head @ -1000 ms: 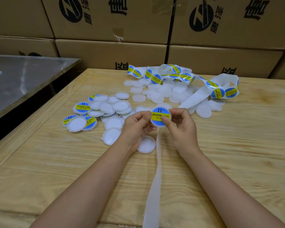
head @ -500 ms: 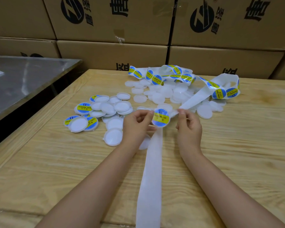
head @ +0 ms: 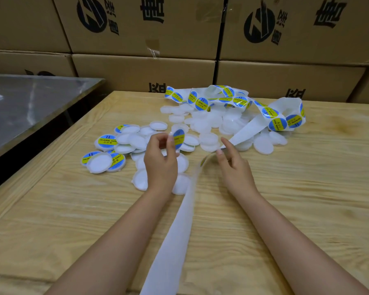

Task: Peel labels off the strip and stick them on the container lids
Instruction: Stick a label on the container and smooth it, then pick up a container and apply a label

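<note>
Left hand (head: pixel 161 160) is holding a labelled lid (head: pixel 178 139) just above the loose lids at frame centre. Its grip is clamped on the lid's edge between thumb and fingertips, and the blue-and-yellow face is tilting toward the right. Right hand (head: pixel 234 167) is pinching the label strip (head: pixel 246 129) right of centre, grip together on the backing where it bends. Spent backing is trailing down to the lower edge of the frame, and unused labels are lying bunched at upper right. Change from a second ago: both hands were working this lid together at centre. Now the right is off it and on the strip, and the left is carrying the lid alone, further left. Reading: this label is stuck down and the lid is probably heading for the finished lids (head: pixel 107 142) at left, while the right is setting up the next peel. Plain lids (head: pixel 209 126) are waiting on the worktop (head: pixel 307 188).
</note>
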Tool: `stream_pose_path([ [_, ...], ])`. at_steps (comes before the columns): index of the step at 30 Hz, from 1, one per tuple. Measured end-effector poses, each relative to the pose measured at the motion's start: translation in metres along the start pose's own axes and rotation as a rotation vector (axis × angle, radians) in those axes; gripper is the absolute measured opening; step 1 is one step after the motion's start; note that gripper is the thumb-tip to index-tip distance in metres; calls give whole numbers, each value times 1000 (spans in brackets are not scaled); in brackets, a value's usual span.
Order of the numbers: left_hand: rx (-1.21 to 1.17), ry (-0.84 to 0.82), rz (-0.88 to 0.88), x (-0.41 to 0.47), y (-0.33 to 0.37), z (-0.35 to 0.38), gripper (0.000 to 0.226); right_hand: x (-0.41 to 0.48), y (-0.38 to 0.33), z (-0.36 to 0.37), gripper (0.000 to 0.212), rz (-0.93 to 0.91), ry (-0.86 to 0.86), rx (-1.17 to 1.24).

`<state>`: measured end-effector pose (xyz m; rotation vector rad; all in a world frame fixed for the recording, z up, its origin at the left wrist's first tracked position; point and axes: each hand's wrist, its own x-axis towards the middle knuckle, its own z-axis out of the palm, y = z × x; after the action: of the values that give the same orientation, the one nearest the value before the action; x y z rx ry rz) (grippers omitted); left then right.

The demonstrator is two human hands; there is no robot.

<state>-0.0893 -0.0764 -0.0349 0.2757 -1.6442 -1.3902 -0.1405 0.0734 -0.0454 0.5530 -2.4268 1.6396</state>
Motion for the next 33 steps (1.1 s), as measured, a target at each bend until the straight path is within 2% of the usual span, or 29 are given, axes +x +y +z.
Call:
stream_pose_path([
  [2, 82, -61, 76, -4, -1, 2, 14, -1, 1, 1, 36, 7, -29, -16],
  [4, 219, -94, 201, -5, -3, 3, 6, -2, 3, 1, 22, 47, -19, 27],
  [5, 299, -104, 261, -5, -4, 2, 6, -2, 2, 0, 15, 73, 13, 74],
  [7, 469, -116, 334, -3, -9, 0, 7, 0, 1, -3, 20, 123, 110, 220],
  [9, 635, -136, 312, -1, -13, -4, 10, 2, 0, -6, 19, 180, 175, 442],
  [11, 781, -178, 236, 0, -14, -5, 18, 5, 0, -10, 22, 261, 164, 670],
  [13, 846, -187, 266, 0, -11, -5, 20, 6, -1, -13, 27, 329, 141, 858],
  [15, 714, -194, 375, -3, -3, -3, 21, 8, 0, -15, 31, 369, 136, 978],
  [16, 575, -242, 354, -7, 4, 0, 26, 9, 0, -15, 34, 380, 140, 1018],
  [18, 308, -427, 93, -20, 19, 9, 39, 11, 1, -17, 38, 388, 144, 1082],
  [20, 157, -604, -194, -31, 27, 18, 53, 11, 2, -19, 44, 382, 141, 1114],
  [21, 121, -682, -266, -35, 27, 22, 57, 11, 2, -20, 48, 376, 140, 1108],
  [23, 98, -799, -299, -42, 26, 27, 53, 12, 2, -22, 53, 370, 147, 1060],
  [25, 86, -844, -241, -43, 28, 28, 46, 13, 1, -24, 53, 387, 173, 921],
  [27, 120, -859, -153, -43, 33, 28, 48, 16, 0, -28, 49, 397, 198, 652],
  [29, 261, -882, -38, -41, 38, 29, 55, 22, -1, -33, 52, 405, 190, 441],
  [31, 481, -918, 80, -39, 44, 29, 62, 28, -4, -41, 56, 437, 100, 353],
  [33, 734, -926, 206, -38, 53, 30, 67, 31, -6, -46, 70, 478, -6, 244],
])
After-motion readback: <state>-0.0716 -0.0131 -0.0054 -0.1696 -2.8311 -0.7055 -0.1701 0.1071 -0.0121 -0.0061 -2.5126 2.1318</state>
